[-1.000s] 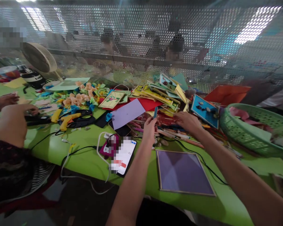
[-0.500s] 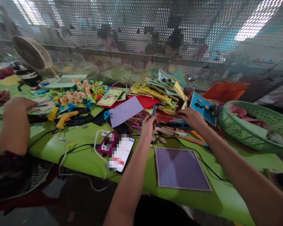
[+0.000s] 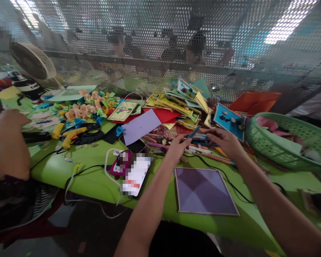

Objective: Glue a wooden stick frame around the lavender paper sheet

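Observation:
My left hand (image 3: 178, 147) is closed on a slim blue stick (image 3: 194, 132), pen-like, which points up and to the right. Just right of it, my right hand (image 3: 223, 140) hangs over a heap of coloured pens and pencils (image 3: 203, 150), its fingers bent but apart, and nothing plain to see between them. Nearer to me, a purple square board with a thin light frame (image 3: 206, 192) lies flat on the green table (image 3: 256, 228).
Left of my forearm lie a lit phone (image 3: 137, 178) and a purple pouch (image 3: 120, 164) with cables. Cards (image 3: 176, 103) are piled behind the pens. A green basket (image 3: 289, 142) stands right. A co-worker's arm (image 3: 10, 142), glue guns (image 3: 69, 137) and a fan (image 3: 32, 60) are left.
My left hand has moved right toward my right hand, and the blue stick has tipped from near upright to a slant. My right hand has shifted slightly right and toward me.

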A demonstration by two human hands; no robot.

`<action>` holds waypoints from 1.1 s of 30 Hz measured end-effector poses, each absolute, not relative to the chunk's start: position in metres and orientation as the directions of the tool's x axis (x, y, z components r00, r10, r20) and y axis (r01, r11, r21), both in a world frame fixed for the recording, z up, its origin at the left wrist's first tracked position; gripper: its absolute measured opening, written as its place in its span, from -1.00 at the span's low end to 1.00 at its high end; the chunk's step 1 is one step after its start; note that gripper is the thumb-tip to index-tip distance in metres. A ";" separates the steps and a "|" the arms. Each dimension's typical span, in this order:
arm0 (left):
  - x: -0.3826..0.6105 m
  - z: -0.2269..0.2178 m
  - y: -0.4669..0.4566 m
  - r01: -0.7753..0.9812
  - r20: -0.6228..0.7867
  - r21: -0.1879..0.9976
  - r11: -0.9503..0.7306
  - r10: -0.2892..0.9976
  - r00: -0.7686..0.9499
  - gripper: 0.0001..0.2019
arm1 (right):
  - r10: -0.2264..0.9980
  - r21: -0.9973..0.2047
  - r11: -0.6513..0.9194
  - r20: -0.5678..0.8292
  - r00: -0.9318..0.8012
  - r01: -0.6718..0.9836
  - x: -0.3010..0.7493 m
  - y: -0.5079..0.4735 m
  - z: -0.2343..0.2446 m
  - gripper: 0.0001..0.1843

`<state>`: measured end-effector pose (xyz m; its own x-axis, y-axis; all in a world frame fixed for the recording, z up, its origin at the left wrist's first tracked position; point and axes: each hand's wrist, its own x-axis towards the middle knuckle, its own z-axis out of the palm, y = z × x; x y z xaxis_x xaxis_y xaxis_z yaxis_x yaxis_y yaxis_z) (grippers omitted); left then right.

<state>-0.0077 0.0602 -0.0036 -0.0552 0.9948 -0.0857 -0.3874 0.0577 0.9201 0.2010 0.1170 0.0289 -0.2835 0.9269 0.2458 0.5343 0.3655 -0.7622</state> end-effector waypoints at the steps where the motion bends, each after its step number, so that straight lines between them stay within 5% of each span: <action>1: -0.003 -0.005 0.059 -0.339 -0.029 0.940 0.036 0.999 0.026 -0.77 | 0.940 -0.837 0.312 0.201 -0.277 0.450 0.197 0.107 0.028 -0.57; 7: 0.008 -0.012 0.053 -0.119 0.048 0.993 -0.014 0.957 0.286 -0.86 | 0.988 -0.981 0.152 0.148 -0.043 0.121 0.204 0.074 0.016 -0.64; 14: -0.001 -0.013 0.056 -0.138 -0.069 0.985 0.100 0.975 0.212 -0.60 | 0.992 -0.993 0.110 0.106 0.069 -0.050 0.231 0.078 0.008 -0.62; 21: -0.007 -0.011 0.058 -0.116 0.006 0.993 0.011 0.990 0.142 -0.65 | 0.981 -0.944 0.170 0.134 -0.140 0.284 0.253 0.086 0.008 -0.57; 28: -0.020 -0.013 0.068 -0.098 0.043 0.994 -0.044 0.999 -0.017 -0.72 | 0.988 -0.874 0.154 0.144 -0.058 0.461 0.290 0.107 -0.008 -0.59; 33: -0.027 -0.014 0.070 -0.039 0.044 0.998 -0.046 0.997 -0.059 -0.79 | 0.935 -0.481 0.276 0.336 -0.116 0.832 0.284 0.109 -0.012 -0.74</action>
